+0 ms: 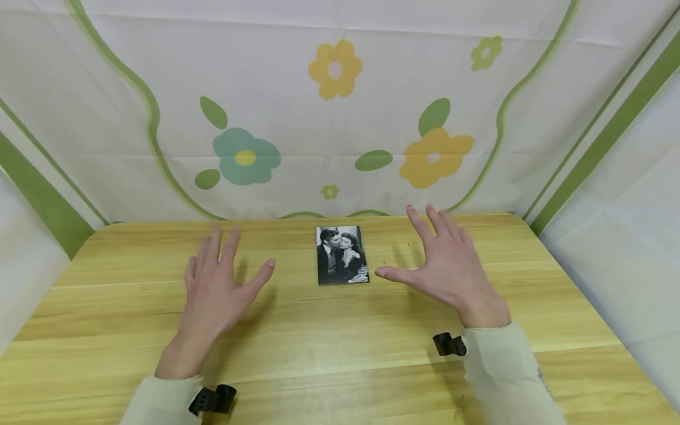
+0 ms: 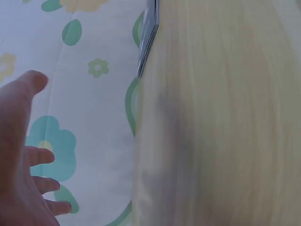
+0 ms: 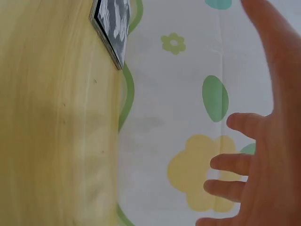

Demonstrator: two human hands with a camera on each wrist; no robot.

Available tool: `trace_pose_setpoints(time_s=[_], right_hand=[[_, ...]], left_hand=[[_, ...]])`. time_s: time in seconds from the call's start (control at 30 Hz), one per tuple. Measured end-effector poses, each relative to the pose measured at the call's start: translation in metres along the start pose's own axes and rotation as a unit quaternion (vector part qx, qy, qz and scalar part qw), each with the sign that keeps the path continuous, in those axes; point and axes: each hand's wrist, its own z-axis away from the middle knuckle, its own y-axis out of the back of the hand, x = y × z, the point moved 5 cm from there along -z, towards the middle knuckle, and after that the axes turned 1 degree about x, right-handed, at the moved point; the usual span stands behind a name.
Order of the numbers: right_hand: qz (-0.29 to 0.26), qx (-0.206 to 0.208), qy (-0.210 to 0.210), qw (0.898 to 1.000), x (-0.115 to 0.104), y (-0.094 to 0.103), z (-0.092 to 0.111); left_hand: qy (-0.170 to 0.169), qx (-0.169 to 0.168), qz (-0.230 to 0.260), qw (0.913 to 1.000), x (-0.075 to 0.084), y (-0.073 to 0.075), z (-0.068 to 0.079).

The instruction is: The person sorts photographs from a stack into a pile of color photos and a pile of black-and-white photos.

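Observation:
A small rectangular photo piece [image 1: 342, 255] lies flat near the table's back edge, its top a black-and-white picture of two people close together. Its edge shows thin layers in the left wrist view [image 2: 149, 40] and the right wrist view [image 3: 112, 28]; what it is made of I cannot tell. Left of it, my left hand [image 1: 218, 289] hovers over the wood with fingers spread, holding nothing. On the other side my right hand [image 1: 448, 260] is also raised, thumb apart from the fingers and nearest the photo piece. Neither hand touches it.
The wooden table [image 1: 319, 354] meets a white cloth [image 1: 276, 71] printed with flowers at the back. More white cloth hangs at both sides. A few tiny dark specks [image 1: 408, 244] lie on the wood near the right hand. Black cameras sit on both wrists.

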Motion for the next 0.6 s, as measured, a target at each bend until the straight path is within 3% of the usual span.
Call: trace_pose_setpoints(time_s=[0.2, 0.33, 0.43, 0.6], right_hand=[[-0.087, 0.001, -0.016, 0.996, 0.006, -0.009, 0.004], [-0.135, 0.013, -0.026, 0.990, 0.010, -0.014, 0.006], [-0.205, 0.026, -0.028, 0.978, 0.015, -0.020, 0.007], [-0.325, 0.025, -0.041, 0.945, 0.024, -0.032, 0.013]], left_hand=[[0.052, -0.017, 0.127, 0.9904, 0.001, -0.007, 0.003], [0.076, -0.004, 0.190, 0.9789, -0.001, -0.008, 0.003], [0.120, -0.004, 0.258, 0.9586, -0.005, -0.011, 0.006], [0.198, -0.028, 0.362, 0.9105, -0.008, -0.020, 0.012]])
